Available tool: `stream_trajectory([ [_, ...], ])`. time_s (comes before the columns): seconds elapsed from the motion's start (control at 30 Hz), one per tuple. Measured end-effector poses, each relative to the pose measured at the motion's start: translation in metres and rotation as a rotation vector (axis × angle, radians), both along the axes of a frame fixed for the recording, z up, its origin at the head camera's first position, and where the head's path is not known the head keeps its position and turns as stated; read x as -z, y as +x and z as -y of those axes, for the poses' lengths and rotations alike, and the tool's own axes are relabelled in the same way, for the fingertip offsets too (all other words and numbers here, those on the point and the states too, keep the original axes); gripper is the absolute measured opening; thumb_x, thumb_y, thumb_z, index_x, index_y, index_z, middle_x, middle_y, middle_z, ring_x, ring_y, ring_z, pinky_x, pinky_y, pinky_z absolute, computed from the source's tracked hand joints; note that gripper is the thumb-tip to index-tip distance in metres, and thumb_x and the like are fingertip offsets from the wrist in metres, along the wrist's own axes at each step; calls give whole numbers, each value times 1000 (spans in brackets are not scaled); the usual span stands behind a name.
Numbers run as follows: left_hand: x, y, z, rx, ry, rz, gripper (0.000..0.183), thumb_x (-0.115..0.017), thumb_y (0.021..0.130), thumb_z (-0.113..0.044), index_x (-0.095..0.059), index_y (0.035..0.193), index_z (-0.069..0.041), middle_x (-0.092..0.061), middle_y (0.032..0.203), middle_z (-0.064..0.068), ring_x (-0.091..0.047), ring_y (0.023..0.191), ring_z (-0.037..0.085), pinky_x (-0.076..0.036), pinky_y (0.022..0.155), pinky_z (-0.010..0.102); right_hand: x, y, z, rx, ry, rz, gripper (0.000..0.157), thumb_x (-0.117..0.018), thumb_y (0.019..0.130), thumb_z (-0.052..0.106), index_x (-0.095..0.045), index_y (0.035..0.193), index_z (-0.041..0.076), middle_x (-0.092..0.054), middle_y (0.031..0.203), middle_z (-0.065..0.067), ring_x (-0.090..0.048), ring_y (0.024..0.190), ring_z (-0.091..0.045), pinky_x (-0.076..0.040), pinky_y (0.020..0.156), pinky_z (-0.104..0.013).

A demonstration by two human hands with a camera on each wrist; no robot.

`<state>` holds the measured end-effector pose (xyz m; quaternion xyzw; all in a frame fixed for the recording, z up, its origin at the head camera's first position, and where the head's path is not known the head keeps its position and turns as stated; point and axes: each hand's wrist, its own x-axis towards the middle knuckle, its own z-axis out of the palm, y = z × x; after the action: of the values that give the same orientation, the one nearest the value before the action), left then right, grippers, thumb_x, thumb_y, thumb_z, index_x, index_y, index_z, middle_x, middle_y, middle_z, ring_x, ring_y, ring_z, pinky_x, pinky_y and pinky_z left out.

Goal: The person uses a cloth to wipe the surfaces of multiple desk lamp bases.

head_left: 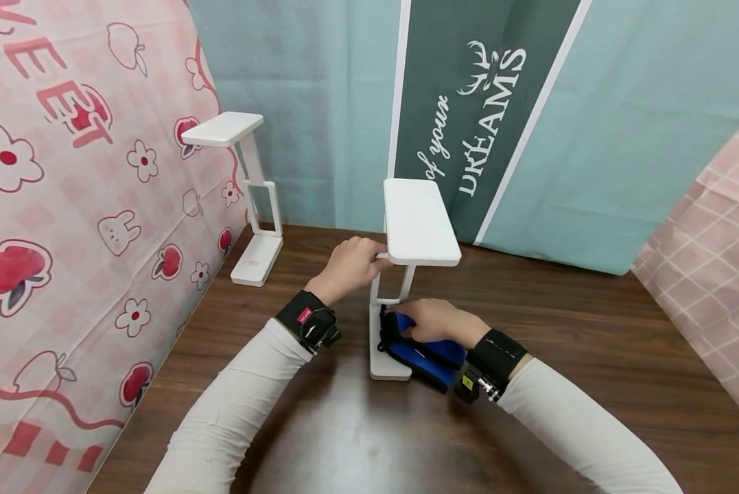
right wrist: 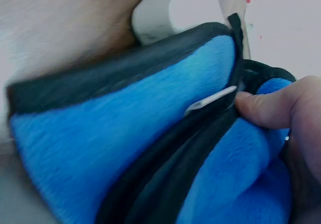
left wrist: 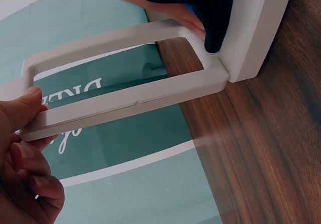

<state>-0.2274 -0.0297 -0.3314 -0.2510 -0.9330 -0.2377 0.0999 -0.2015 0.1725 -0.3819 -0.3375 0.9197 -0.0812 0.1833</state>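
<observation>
A white folding stand (head_left: 420, 221) with a flat rectangular top rises upright from a long white base (head_left: 389, 363) in the head view. My left hand (head_left: 352, 269) pinches its open rectangular frame (left wrist: 138, 103) near the upper end, thumb on one side and fingers on the other in the left wrist view. A folded blue cloth (head_left: 427, 360) with black edging is gripped by my right hand (head_left: 436, 320), low beside the frame. The cloth overlaps the base there. In the right wrist view my thumb (right wrist: 266, 108) presses the cloth's black border, next to a small white tag (right wrist: 213, 99).
Another white stand (head_left: 256, 257) of the same kind stands at the back left. A pink patterned curtain (head_left: 66, 226) hangs along the left, a teal curtain (head_left: 295, 137) at the back and pink checked cloth (head_left: 730, 226) on the right. The tabletop (head_left: 560, 343) is dark wood.
</observation>
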Motion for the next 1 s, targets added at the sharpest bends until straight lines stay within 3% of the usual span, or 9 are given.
stream_trajectory([
  [0.1,0,2,1,-6,2,-7,25,-64,94,-31,-74,112,-16,-73,80,1,-58,57,11,-35,50,23,3,6,0,-25,-7,-8,55,-63,89,16,-50,142,20,-43,69,5,-41,57,-11,-30,52,-26],
  [0.2,0,2,1,-10,0,-5,26,-64,94,-33,-74,111,-16,-72,76,1,-56,55,11,-33,49,24,5,16,0,-94,-29,-35,56,-63,88,14,-51,142,19,-53,72,4,-35,53,-8,-27,49,-23],
  [0.3,0,2,1,-20,-10,-1,26,-64,94,-34,-75,108,-15,-71,73,0,-54,53,11,-32,47,24,4,28,0,-163,-46,-62,54,-64,86,13,-54,139,18,-70,98,0,-30,49,-6,-23,47,-22],
  [0.43,-2,1,0,-40,-21,2,26,-64,94,-36,-75,103,-14,-68,68,-1,-50,51,12,-28,46,25,2,40,0,-203,-47,-77,53,-64,86,12,-55,138,18,-69,123,-1,-26,45,-6,-21,44,-21],
  [0.6,-4,1,1,-44,-37,14,28,-63,94,-37,-75,105,-15,-67,67,0,-49,50,12,-26,46,24,0,46,1,-232,-39,-79,53,-65,86,13,-55,137,20,-66,129,0,-26,45,-5,-22,42,-21],
  [0.67,-4,2,1,-41,-40,12,28,-63,94,-38,-75,106,-15,-67,68,1,-50,50,12,-27,46,24,0,45,1,-230,-40,-80,52,-65,85,13,-57,135,22,-68,125,2,-24,44,-5,-20,41,-21],
  [0.77,-3,2,2,-37,-36,-2,28,-64,93,-36,-75,108,-16,-69,71,1,-51,51,12,-28,46,24,0,38,3,-208,-24,-95,51,-66,84,14,-59,133,26,-70,96,6,-21,43,-5,-18,41,-21],
  [0.87,-3,2,2,-31,-33,-19,27,-65,93,-35,-75,110,-17,-72,76,1,-52,52,11,-29,47,24,-1,28,5,-175,4,-107,51,-66,85,16,-58,134,29,-49,66,9,-22,43,-6,-18,42,-21],
  [1.0,-2,3,1,-18,-36,-34,26,-65,93,-34,-74,112,-17,-75,82,2,-53,53,11,-30,48,23,-3,13,6,-108,42,-101,51,-66,88,18,-55,137,28,-28,59,10,-27,47,-7,-18,44,-24],
])
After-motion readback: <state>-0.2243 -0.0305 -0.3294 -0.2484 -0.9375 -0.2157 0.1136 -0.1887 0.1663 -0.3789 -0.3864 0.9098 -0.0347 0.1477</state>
